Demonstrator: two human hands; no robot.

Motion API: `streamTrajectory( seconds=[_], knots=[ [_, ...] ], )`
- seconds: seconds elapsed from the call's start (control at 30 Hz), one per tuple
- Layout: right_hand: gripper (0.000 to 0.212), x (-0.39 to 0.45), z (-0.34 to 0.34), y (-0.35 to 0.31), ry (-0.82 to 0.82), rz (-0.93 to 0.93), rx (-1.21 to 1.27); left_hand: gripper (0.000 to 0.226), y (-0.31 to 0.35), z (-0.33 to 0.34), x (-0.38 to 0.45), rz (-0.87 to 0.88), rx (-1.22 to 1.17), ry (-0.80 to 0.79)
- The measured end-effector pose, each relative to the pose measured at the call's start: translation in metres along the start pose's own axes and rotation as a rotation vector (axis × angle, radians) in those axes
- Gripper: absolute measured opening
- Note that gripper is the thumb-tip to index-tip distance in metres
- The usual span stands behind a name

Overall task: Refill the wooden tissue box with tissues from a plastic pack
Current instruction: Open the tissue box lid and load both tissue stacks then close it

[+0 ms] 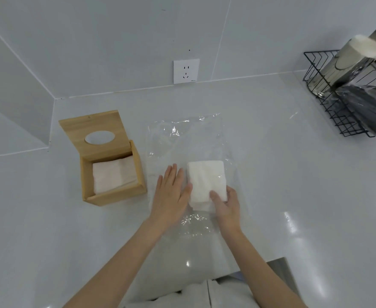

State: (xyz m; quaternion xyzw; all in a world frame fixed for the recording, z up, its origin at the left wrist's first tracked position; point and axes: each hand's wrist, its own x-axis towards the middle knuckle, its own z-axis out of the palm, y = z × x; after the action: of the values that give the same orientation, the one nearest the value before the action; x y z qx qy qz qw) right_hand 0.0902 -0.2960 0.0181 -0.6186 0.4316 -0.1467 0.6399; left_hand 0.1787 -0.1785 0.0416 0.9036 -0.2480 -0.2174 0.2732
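Observation:
The wooden tissue box stands on the counter at the left, its lid with an oval hole tipped open at the back. White tissues lie inside it. Right of the box, a clear plastic pack lies flat on the counter. A white tissue stack rests on the pack's near part. My left hand lies flat, fingers spread, on the plastic, touching the stack's left side. My right hand grips the stack's near right corner, thumb on top.
A black wire rack with a steel cup and a dark wrapped item hangs at the right. A white wall socket sits on the back wall. A metal edge shows at the counter's front right.

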Motion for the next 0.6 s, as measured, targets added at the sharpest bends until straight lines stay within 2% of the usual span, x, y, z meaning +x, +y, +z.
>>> streamTrajectory(
  seconds=[0.17, 0.33, 0.47, 0.6],
  knots=[
    [0.028, 0.001, 0.001, 0.003, 0.020, -0.021, -0.030, 0.052, -0.008, 0.014, -0.046, -0.084, -0.040, -0.039],
    [0.032, 0.005, 0.003, -0.001, 0.027, 0.000, -0.065, 0.053, -0.016, 0.024, -0.045, -0.116, -0.038, -0.126],
    [0.042, 0.029, -0.004, -0.020, -0.047, 0.099, -0.098, 0.053, -0.015, 0.025, -0.034, -0.107, 0.000, -0.142],
    [0.041, 0.034, -0.011, -0.033, -0.107, 0.112, -0.148, 0.051, -0.005, 0.020, -0.015, -0.131, -0.051, -0.177]
  ],
)
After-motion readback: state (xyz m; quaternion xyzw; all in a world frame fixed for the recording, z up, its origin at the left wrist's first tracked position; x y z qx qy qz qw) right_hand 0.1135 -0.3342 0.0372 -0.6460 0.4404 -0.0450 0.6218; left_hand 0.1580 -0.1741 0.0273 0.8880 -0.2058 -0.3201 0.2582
